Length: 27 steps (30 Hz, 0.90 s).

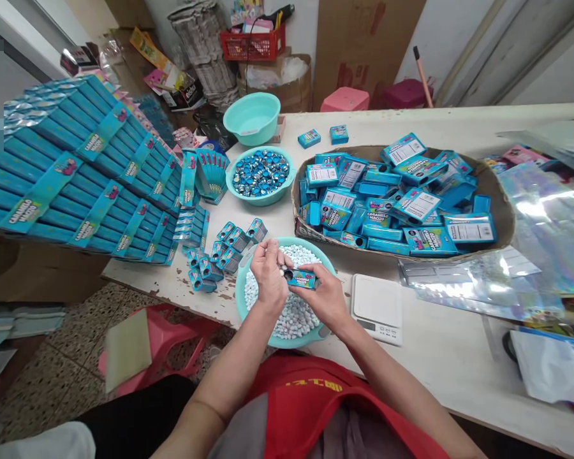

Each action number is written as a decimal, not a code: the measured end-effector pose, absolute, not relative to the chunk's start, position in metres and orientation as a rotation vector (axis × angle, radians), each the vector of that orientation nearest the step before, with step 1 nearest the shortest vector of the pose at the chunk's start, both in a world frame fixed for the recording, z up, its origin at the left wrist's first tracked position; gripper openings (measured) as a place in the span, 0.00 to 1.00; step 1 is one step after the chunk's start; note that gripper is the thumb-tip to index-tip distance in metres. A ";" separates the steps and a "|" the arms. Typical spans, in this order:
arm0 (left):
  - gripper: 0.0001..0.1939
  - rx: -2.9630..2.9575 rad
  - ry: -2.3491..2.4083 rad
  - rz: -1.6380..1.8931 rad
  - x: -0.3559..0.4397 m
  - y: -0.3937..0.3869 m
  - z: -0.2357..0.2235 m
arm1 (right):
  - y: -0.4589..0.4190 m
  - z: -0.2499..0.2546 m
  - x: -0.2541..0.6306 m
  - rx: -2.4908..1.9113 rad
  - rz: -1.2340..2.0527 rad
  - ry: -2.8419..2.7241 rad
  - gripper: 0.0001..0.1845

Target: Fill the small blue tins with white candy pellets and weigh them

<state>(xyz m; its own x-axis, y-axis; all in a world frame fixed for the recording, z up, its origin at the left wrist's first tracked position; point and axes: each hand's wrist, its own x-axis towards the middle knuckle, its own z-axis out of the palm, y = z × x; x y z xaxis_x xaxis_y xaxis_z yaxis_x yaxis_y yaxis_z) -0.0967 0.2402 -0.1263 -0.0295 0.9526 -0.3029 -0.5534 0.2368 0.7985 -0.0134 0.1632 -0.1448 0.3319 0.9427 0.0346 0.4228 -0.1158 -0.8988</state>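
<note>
Over a teal basin [242, 299] full of small white candies [294, 315], my right hand [326, 298] grips a small blue candy box [301, 278] lying on its side. My left hand [270, 276] is closed at the box's open left end, fingers pinched there; what they hold is too small to make out. Several open small blue boxes [222, 253] stand just left of the basin.
A wicker basket [500, 191] of flat blue boxes sits behind the basin. A small white scale [377, 307] lies to the right. A teal bowl of blue wrapped pieces [261, 173], an empty teal bowl [251, 118], stacked blue cartons [76, 172] at left, shiny film sheets [545, 229] at right.
</note>
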 end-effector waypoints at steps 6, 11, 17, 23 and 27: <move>0.20 0.511 0.979 1.333 -0.091 0.246 -0.125 | 0.170 -0.144 -0.016 -1.690 0.722 -1.209 0.15; 0.16 0.645 1.044 1.279 -0.113 0.254 -0.140 | 0.147 -0.126 0.003 -1.658 0.802 -1.068 0.18; 0.08 1.575 1.349 0.722 -0.133 0.264 -0.188 | 0.088 -0.140 0.066 -1.944 0.608 -0.788 0.23; 0.15 2.063 0.901 0.618 -0.023 0.288 -0.172 | 0.065 -0.193 0.108 -2.120 0.387 -0.672 0.25; 0.15 2.272 0.868 -0.024 0.036 0.314 -0.171 | 0.055 -0.216 0.115 -2.096 0.376 -0.623 0.28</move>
